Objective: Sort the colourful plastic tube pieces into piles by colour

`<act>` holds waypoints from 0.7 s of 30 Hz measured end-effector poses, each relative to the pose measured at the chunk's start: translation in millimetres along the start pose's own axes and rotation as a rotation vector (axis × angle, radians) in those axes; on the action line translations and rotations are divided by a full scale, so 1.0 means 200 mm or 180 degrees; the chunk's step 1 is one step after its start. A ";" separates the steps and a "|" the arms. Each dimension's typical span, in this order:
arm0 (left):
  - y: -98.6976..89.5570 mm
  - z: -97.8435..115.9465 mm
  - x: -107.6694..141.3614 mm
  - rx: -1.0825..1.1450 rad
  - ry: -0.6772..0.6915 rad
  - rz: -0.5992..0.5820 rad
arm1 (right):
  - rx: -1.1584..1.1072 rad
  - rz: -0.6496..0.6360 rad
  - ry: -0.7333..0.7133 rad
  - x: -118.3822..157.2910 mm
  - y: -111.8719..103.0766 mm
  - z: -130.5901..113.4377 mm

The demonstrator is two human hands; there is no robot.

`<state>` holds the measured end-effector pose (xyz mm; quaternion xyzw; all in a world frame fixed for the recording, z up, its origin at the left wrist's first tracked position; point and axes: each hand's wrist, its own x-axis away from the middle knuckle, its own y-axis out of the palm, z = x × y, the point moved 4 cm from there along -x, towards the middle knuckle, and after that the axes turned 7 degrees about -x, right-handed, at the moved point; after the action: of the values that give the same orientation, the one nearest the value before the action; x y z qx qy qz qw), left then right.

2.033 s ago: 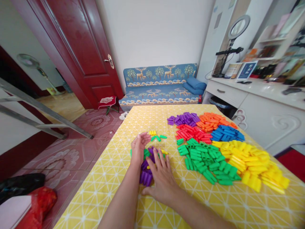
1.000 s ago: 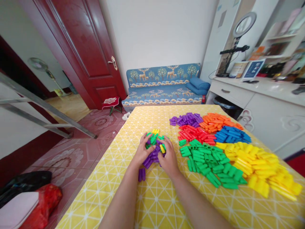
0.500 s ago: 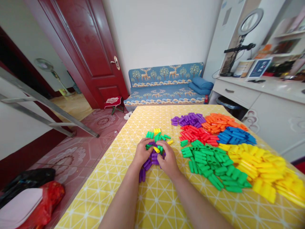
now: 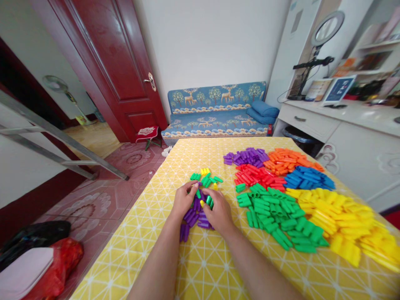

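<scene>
Head view: nearest, patterned cloth of the counter beneath both forearms. Left of the green pile, pinching a small purple piece between thumb and fingertips with the left hand. Closer to the green pile, curling the right hand around green pieces, a yellow piece at the thumb; impossible to tell whether gripped. Below and between the hands, loose purple pieces. Farther left of the green pile, the counter's slanting edge, with a band of cloth before it. Between right hand and green pile, a narrower strip of cloth. Directly right of the green pile, the yellow pile, crowding that side. Just beyond the green pile, red pile and blue pile; behind these, purple pile and orange pile. Farthest beyond, past the counter's far edge, the blue sofa.
</scene>
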<state>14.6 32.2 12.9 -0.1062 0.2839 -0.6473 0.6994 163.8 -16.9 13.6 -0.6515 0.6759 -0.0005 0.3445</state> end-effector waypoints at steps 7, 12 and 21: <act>0.02 0.04 0.02 0.0521 0.0081 -0.0729 | 0.0154 -0.0055 0.0037 0.01 0.04 0.04; 0.04 0.05 0.03 0.0781 0.0204 -0.0977 | -0.0090 0.0123 0.0137 0.00 0.03 0.05; 0.02 0.04 0.02 0.1298 -0.0105 -0.0829 | -0.0916 0.0561 0.0069 -0.01 0.01 0.06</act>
<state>22.4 26.5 17.3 -0.0090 0.1197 -0.7741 0.6216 167.4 -9.8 4.4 -0.6323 0.7272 0.1195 0.2391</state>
